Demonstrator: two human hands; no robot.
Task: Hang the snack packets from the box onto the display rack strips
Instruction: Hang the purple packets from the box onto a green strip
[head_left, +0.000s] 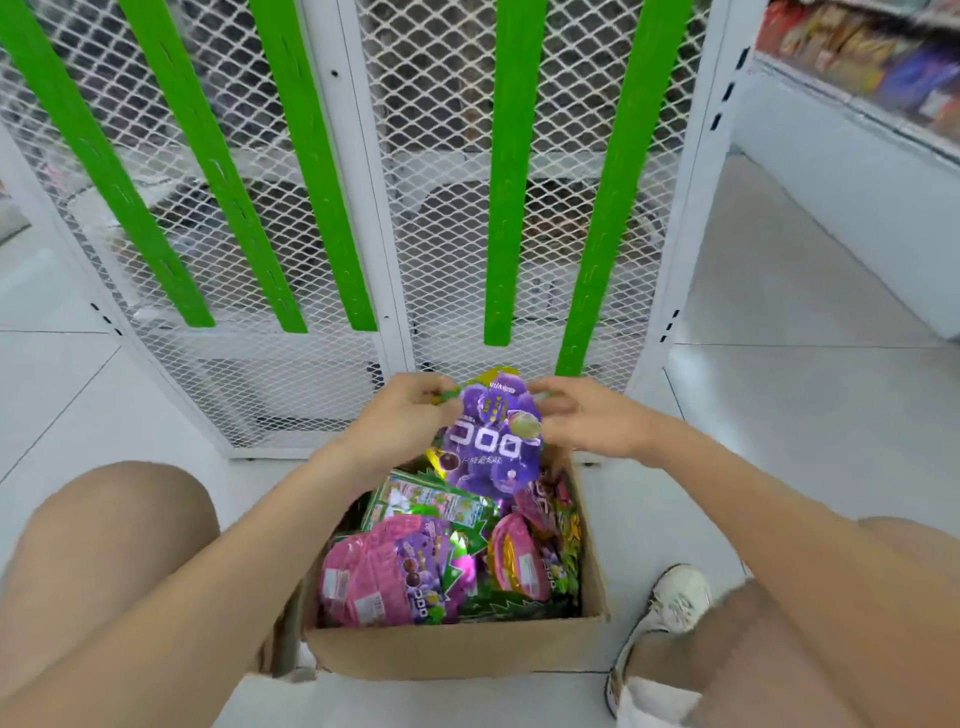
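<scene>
Left hand (402, 413): pinches purple packet's (493, 441) top left corner.
Right hand (582, 415): pinches its top right corner.
Box (457, 649): lower centre, under packet.

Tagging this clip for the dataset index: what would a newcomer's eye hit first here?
Five bright green display strips on the white mesh rack fill the top half. Below them at centre, the left hand and right hand pinch a purple grape gummy packet by its top, just above an open cardboard box on the floor, crammed with pink and green snack packets.
</scene>
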